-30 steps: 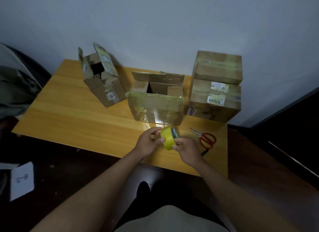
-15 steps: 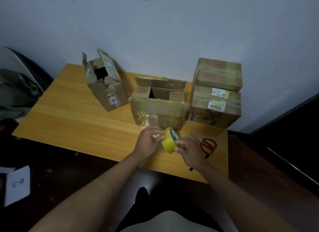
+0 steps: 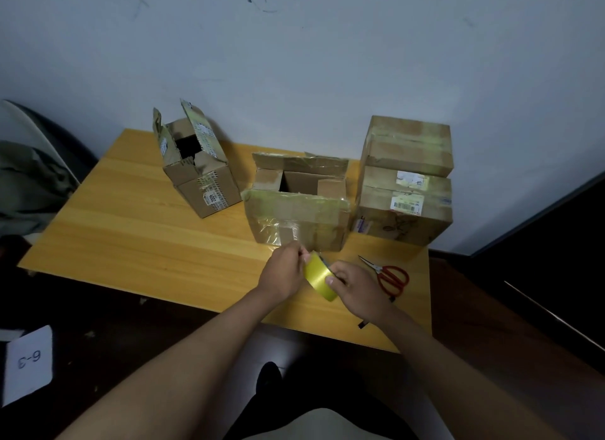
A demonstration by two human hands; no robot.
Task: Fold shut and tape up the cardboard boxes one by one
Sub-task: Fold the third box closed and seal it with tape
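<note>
A yellow tape roll (image 3: 319,277) is held above the wooden table (image 3: 131,236), just in front of an open cardboard box (image 3: 299,207) whose flaps stand up. My right hand (image 3: 355,287) grips the roll from the right, thumb on its face. My left hand (image 3: 284,271) pinches the roll's upper left edge with curled fingers. A second open box (image 3: 196,164) stands at the back left, flaps up. Two taped boxes (image 3: 406,181) are stacked at the right against the wall.
Red-handled scissors (image 3: 388,276) lie on the table right of my right hand. A white card marked 6-3 (image 3: 27,362) lies on the dark floor at lower left. A chair with grey cloth (image 3: 29,181) stands left of the table.
Both hands stay on the tape roll. The roll sits slightly more tilted in my grip and my left fingers have shifted to its upper edge. The view has tipped a little upward.
</note>
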